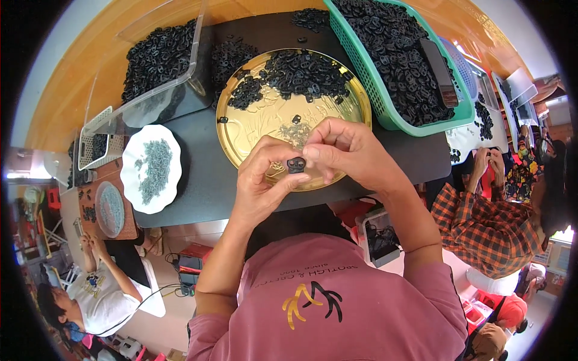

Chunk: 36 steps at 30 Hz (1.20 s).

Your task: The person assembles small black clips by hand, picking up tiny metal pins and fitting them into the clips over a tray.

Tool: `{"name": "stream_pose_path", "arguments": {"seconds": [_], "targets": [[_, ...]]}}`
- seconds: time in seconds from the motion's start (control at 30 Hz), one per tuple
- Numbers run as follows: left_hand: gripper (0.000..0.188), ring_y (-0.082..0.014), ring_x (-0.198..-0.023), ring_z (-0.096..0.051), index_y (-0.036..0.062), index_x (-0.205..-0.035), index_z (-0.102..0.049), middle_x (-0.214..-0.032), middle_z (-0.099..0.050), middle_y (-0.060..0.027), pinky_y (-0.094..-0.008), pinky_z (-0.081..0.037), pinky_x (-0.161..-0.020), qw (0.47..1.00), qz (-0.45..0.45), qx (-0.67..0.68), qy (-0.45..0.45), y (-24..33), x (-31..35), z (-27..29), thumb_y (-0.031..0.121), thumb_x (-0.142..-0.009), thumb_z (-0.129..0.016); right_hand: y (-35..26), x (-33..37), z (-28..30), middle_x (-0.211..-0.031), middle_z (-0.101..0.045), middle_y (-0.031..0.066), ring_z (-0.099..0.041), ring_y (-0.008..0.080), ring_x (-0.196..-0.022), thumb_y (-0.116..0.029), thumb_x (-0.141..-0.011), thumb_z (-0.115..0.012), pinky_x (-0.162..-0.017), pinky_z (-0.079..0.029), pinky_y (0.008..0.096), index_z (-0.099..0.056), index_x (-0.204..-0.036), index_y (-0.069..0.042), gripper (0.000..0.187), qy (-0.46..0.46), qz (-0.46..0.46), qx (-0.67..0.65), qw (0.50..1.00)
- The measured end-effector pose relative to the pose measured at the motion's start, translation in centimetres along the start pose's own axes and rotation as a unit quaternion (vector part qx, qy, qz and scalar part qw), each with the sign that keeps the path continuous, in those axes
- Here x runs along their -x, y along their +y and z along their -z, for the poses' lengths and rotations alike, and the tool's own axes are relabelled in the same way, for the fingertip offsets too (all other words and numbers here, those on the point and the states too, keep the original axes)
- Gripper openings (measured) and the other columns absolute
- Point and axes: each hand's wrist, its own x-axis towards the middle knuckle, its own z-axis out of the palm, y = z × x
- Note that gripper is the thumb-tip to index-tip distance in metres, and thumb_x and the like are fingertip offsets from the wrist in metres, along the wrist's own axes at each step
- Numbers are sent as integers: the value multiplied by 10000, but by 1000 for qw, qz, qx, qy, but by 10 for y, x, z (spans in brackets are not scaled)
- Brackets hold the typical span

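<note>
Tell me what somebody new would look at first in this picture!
Probably the shiny, round gold tray in the middle, with black parts heaped along its far side. In front of it, the left hand pinches a small black piece, with the right hand close beside. Next might come the green basket at upper right, piled with more black parts.

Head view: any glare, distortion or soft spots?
Head view: fisheye bends the black table, corners go black; head view: bright sheen on the round gold tray, pale reflections on the clear plastic bin; head view: washed-out patches at both side rims; head view: small black piece in left hand, finest detail unreadable.
</note>
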Motion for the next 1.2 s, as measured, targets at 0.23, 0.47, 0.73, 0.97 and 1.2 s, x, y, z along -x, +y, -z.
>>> {"name": "stream_pose_path", "arguments": {"seconds": [0.23, 0.47, 0.73, 0.97, 1.2], "targets": [[311, -189, -842, -574, 30, -953, -595, -897, -596, -80, -287, -466, -729, 1000, 1, -10, 20, 1, 3, -3, 12, -697, -771, 11, 5, -12, -635, -541, -38, -466, 19, -541, -232, -914, -626, -471, -358, 189, -628, -825, -24, 226, 40, -16, 86, 995], [334, -188, -856, -551, 8, -965, -573, -910, -578, -101, -286, -444, -761, 1000, 3, -26, -4, 3, 5, 0, -37, -692, -759, 24, 4, -16, -625, -534, -39, -457, 16, -532, -244, -930, -601, -459, -341, 187, -613, -784, -37, 253, 38, 20, 76, 996], [275, -179, -698, -573, 23, -922, -593, -833, -616, -106, -271, -460, -595, 997, -50, -56, 14, -1, 1, 2, 20, -707, -765, 33, 3, -21, -634, -545, -19, -465, 28, -524, -248, -931, -599, -463, -356, 189, -590, -755, -36, 276, 47, 48, 18, 998], [296, -193, -743, -587, 24, -926, -589, -847, -615, -109, -278, -468, -638, 998, -50, -47, -3, -3, -1, 3, 45, -700, -779, 26, 7, -20, -670, -568, -16, -486, 36, -545, -246, -927, -604, -475, -394, 190, -628, -818, -27, 246, 45, 16, -14, 999], [353, -179, -809, -576, 39, -1013, -604, -912, -606, -97, -271, -464, -689, 998, -54, -31, 1, 0, -1, -1, 45, -707, -781, 11, 17, -18, -738, -599, 0, -521, 35, -621, -205, -905, -630, -513, -413, 191, -657, -846, -28, 188, 45, 30, 46, 997]]}}
